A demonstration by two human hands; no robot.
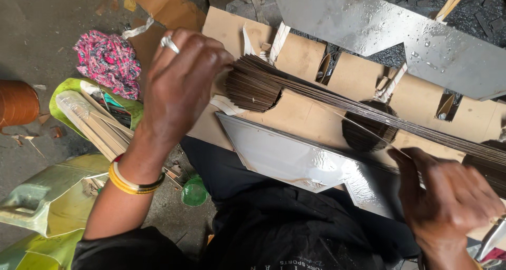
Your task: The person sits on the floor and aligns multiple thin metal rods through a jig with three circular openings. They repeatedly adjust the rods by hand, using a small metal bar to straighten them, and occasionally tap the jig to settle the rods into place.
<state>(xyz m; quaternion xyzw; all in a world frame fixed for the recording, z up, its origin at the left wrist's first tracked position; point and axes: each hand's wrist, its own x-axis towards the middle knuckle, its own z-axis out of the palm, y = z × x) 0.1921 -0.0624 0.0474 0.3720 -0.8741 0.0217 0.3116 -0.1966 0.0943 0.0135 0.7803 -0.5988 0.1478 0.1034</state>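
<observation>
My left hand (182, 77), with a ring and yellow bangles, presses against the blunt end of a thick bundle of thin dark sticks (258, 85). The bundle lies across a notched cardboard board (300, 56) and runs off to the right. My right hand (448, 196) closes on the bundle's thin far part, fingers curled over several sticks. A shiny metal plate (284, 154) lies just below the bundle, over my dark-clothed lap.
A second metal plate (369, 22) lies above the board. At the left are a pink patterned cloth (108, 59), a green bag with wooden strips (89, 117), a brown roll (16, 101) and a small green cup (195, 192) on the grey floor.
</observation>
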